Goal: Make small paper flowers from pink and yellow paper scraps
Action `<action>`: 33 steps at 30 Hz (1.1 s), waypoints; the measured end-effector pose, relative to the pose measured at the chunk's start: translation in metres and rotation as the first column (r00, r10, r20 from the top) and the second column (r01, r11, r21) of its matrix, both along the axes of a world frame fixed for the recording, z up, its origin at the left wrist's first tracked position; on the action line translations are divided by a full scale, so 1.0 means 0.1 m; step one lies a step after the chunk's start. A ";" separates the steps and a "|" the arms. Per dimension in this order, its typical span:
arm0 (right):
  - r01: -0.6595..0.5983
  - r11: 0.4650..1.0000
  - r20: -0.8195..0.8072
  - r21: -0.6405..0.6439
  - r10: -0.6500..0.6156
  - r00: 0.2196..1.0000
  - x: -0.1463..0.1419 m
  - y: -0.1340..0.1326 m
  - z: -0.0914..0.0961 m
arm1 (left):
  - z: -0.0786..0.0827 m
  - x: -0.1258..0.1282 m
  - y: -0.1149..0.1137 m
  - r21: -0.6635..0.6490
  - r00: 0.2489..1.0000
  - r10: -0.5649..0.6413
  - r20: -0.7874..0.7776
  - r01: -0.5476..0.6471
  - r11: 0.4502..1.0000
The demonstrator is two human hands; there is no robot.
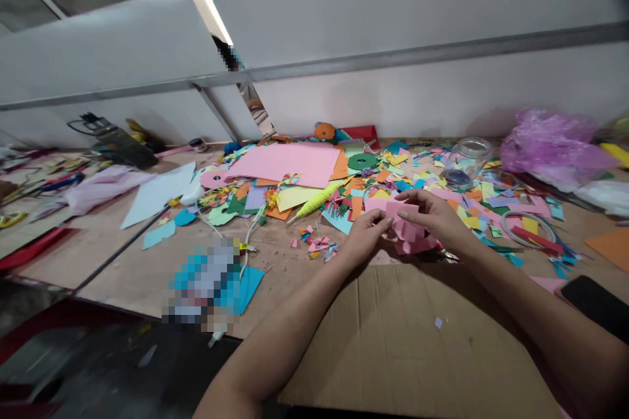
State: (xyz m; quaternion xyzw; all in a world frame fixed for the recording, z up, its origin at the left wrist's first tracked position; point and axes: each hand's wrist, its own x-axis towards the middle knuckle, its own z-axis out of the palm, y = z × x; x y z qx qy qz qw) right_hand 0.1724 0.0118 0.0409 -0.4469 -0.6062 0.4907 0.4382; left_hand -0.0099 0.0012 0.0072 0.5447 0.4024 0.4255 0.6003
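Observation:
Between my two hands is a bunch of folded pink paper (407, 230), held up just past the far edge of a brown cardboard sheet (393, 334). My left hand (366, 236) grips its left side, thumb and fingers closed at the paper. On the other side my right hand (435, 217) pinches the upper right part, its fingers curled over the top. The lower folds are partly in shadow. Loose paper scraps in many colours lie all around, and a small heap of pink and orange snippets (319, 245) sits left of my left hand.
Large pink sheets (295, 163) and a yellow-green tool (317, 200) lie behind to the left. A glass jar (466, 160), purple plastic bag (550, 147) and black phone (597, 304) are on the right. At far left stands a dark bottle (120, 144). White panels (393, 13) close off the back.

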 end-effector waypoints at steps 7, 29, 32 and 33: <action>-0.063 0.998 0.002 -0.014 0.063 0.998 0.02 0.03 -0.06 | 0.00 0.00 0.00 0.050 0.995 -0.029 -0.094 0.034 0.998; -0.083 0.974 0.221 0.213 0.035 0.975 0.03 -0.01 0.03 | 0.03 0.00 -0.03 -0.010 0.999 -0.034 -0.001 0.034 0.999; -0.101 0.966 0.259 0.240 0.037 0.965 0.03 0.00 0.04 | 0.03 -0.01 -0.02 0.005 0.999 -0.032 -0.007 0.032 0.999; -0.105 0.965 0.264 0.242 0.039 0.964 0.04 0.00 0.04 | 0.03 -0.01 -0.01 0.018 0.999 -0.027 -0.019 0.027 0.999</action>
